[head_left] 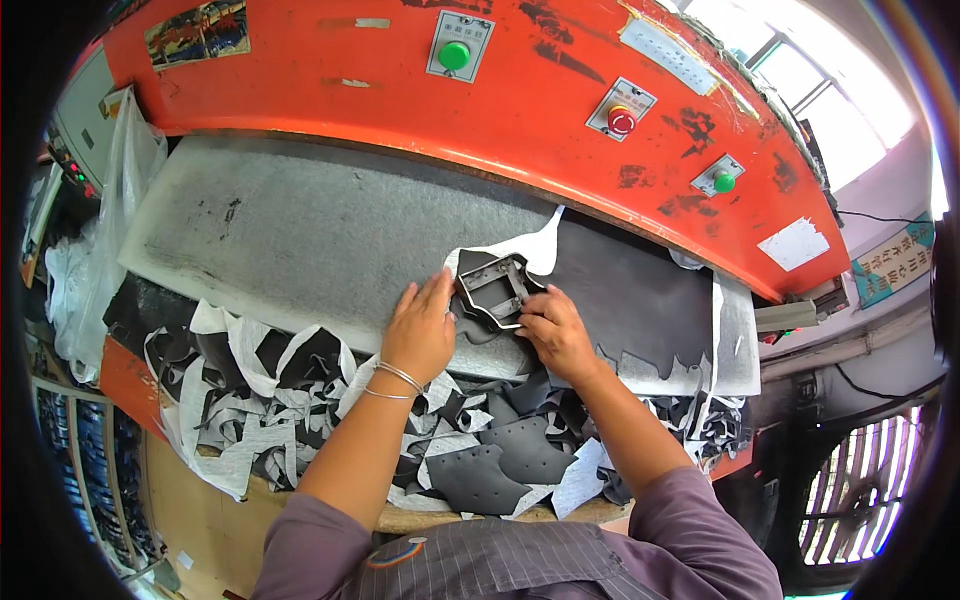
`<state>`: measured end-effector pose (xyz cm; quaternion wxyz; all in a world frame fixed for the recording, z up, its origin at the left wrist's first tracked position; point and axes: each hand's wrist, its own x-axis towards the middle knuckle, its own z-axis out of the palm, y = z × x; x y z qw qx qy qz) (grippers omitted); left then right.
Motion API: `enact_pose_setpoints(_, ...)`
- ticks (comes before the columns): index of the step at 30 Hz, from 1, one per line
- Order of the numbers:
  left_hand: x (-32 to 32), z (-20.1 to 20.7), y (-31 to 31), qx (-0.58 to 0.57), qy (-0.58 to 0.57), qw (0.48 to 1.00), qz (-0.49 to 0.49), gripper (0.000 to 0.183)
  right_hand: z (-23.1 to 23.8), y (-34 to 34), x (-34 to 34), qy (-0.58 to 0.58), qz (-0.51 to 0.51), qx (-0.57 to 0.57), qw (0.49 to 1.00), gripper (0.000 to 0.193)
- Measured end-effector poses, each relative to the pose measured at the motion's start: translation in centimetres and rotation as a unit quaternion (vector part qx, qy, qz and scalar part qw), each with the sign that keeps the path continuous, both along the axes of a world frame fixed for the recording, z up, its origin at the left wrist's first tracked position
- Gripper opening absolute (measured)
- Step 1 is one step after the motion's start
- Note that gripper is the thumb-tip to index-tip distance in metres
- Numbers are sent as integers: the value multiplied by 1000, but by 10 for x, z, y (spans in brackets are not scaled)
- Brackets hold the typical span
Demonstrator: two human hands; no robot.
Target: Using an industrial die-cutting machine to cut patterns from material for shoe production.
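Observation:
A steel cutting die [490, 273], a hollow angular frame with inner crossbars, sits at the left edge of a dark sheet of material [630, 290] with a white backing. My right hand [558, 335] grips the die's right side between thumb and fingers. At the die's left, my left hand [425, 325] lies with fingers stretched forward, its fingertips beside the frame; whether they touch it is hard to tell. A white flap of backing [535, 245] is folded up behind the die. Under both hands is a grey cutting board [290, 220].
An orange machine beam [350, 90] spans the far side, carrying green buttons [454, 56] and a red stop button [621, 122]. Black and white offcuts [270, 400] heap along the near edge, with dark cut pieces [478, 478] among them. A clear plastic bag [120, 190] hangs at left.

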<state>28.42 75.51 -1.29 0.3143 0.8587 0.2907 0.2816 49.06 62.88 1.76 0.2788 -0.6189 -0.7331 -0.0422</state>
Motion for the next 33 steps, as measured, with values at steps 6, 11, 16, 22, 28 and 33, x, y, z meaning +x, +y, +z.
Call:
enact_pose_setpoints(6,4,-7,10,30,-67,996,40,33,11,7,15,-67,-51,0,996,36)
enact_pose_setpoints(11,10,-2,8,49,-80,994,50,21,-11,2,29,80,-237,-112,962,90)
enact_pose_setpoints(16,9,-4,4,53,-80,994,55,16,-9,13,53,121,-155,-117,973,93)
enact_pose_setpoints(22,16,9,-13,73,-15,996,55,27,0,17,71,84,-102,-113,985,101)
enact_pose_setpoints(28,26,-1,-7,62,-32,990,121,19,-1,32,83,109,-88,-108,984,96)
enact_pose_setpoints(33,32,-6,-6,46,-54,986,150,19,1,30,79,135,-127,-107,977,91)
